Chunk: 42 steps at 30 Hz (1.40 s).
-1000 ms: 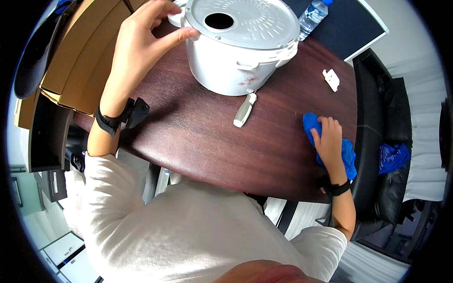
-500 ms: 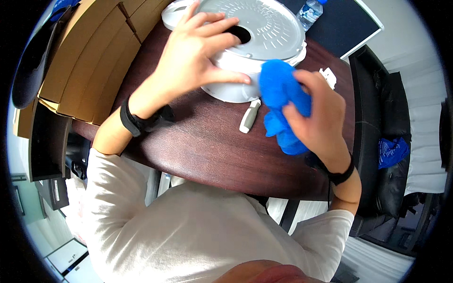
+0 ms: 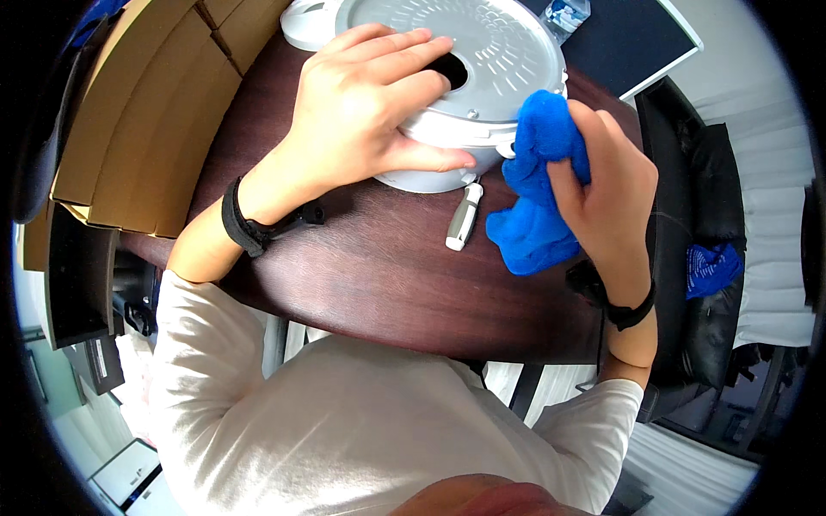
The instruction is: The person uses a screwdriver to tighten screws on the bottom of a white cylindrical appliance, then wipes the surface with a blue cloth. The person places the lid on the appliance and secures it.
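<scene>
A round white appliance stands on the table, with a grey vented disc on top and a dark hole in the disc. My left hand grips it at the near left: the fingers lie over the disc to the hole, the thumb presses the side wall. My right hand is closed on a bunched blue cloth, held against the near right rim of the appliance. Just below the appliance lies a screwdriver with a grey and white handle; its tip is hidden.
Cardboard boxes line the left side of the dark wood table. A white part sits at the far left of the appliance. Behind it stand a plastic bottle and a dark panel with a white edge. A black sofa is at the right.
My right hand and the cloth have moved slightly right along the appliance's rim. The left hand keeps its grip, with the view shifted a little.
</scene>
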Tool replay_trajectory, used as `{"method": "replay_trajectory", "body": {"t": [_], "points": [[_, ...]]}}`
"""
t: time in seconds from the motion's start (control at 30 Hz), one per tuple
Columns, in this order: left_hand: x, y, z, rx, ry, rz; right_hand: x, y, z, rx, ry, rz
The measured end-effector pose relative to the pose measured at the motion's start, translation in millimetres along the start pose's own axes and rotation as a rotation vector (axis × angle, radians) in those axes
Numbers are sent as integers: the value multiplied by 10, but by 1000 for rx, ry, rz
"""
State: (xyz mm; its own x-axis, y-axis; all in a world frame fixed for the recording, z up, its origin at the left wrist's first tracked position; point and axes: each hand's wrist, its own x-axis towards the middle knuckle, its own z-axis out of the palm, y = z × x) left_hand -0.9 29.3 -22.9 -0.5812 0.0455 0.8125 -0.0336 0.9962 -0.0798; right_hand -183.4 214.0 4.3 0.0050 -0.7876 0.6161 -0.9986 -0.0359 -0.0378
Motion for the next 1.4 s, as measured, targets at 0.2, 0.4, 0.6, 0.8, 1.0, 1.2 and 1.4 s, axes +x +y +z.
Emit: {"method": "replay_trajectory", "body": {"t": [0.2, 0.4, 0.6, 0.8, 1.0, 1.2, 1.4], "points": [[-6, 2, 14, 10, 0, -3, 37, -352, 185, -151, -5, 35], [-20, 6, 15, 20, 8, 8, 2, -457, 156, -88, -3, -168], [-21, -23, 27, -3, 38, 16, -36, -224, 64, -203, -13, -57], [-16, -5, 48, -2, 37, 17, -63, -174, 85, -127, -70, -5], [26, 7, 10, -6, 4, 29, -30, -191, 33, -42, -103, -155], [58, -17, -4, 25, 10, 57, 6, 181, 138, -102, -4, -28], [82, 25, -10, 48, -36, 29, 22, 349, 158, 19, 65, -38]]}}
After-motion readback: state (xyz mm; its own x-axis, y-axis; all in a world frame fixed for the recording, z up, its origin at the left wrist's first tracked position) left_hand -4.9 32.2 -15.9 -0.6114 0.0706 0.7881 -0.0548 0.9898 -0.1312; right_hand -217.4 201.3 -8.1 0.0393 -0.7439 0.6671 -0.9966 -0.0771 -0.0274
